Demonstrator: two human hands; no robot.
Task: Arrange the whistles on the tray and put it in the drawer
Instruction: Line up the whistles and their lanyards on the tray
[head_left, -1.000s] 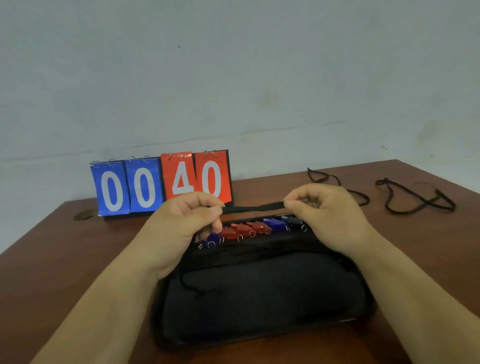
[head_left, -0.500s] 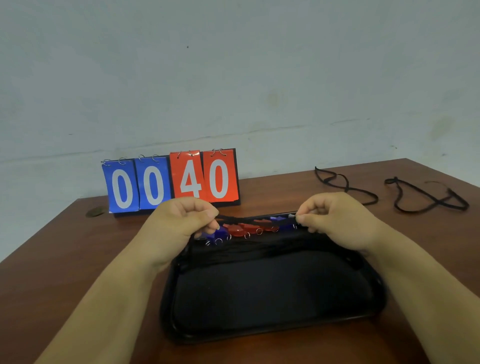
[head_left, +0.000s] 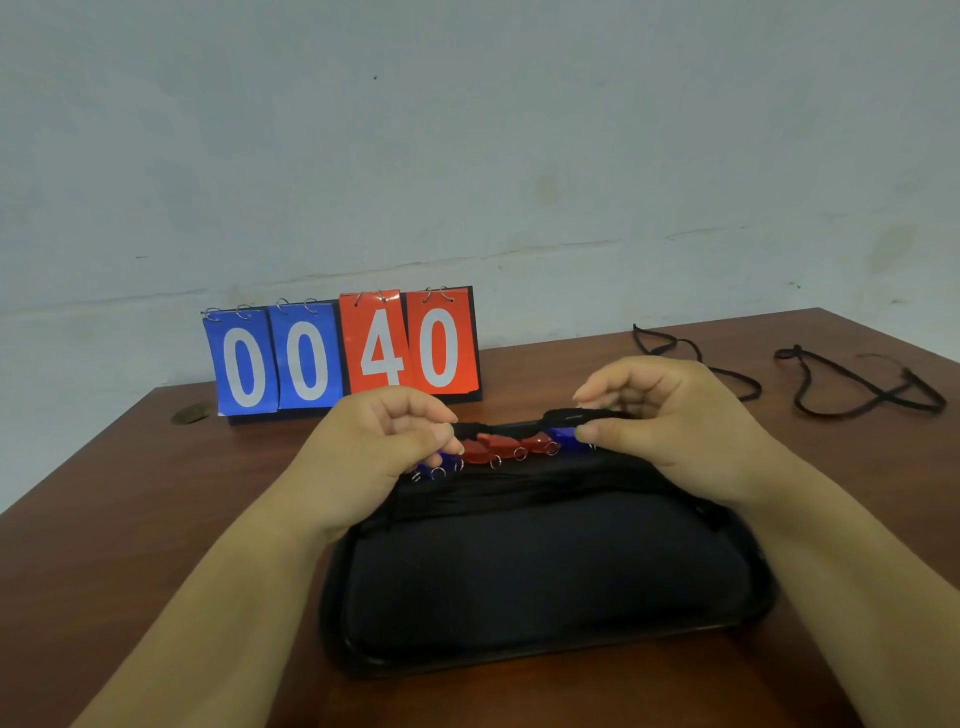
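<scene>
Both hands have come down since a second ago, and the black cord (head_left: 501, 427) that was stretched above the row now lies low along it.

Head view: the left hand (head_left: 382, 449) has its fingers (head_left: 441, 434) curled, with thumb and forefinger pinching one end of the cord. The right hand (head_left: 675, 423) is curled as well and grips the thicker end of the cord; its thumb tip sits just beside the blue whistle at that end.

The whistles (head_left: 501, 444) lie side by side in a slanting row along the far edge of the black tray (head_left: 519, 661). They are small, glossy plastic pieces: blue at the left end, three red ones in the middle, blue again at the right. Each has a thin metal ring on its near side. The leftmost blue one is partly hidden behind the left fingers.

The tray is rectangular with rounded corners and a raised rim, and it rests on the brown wooden worktop (head_left: 104, 499). Just nearer than the row lies a band of dark strands, hard to tell from the tray itself.

Behind the tray stands a flip scoreboard (head_left: 340, 353), blue cards reading 00 and red cards reading 40. Two loose black lanyards (head_left: 862, 387) lie on the worktop to the far right, well apart from the tray.
</scene>
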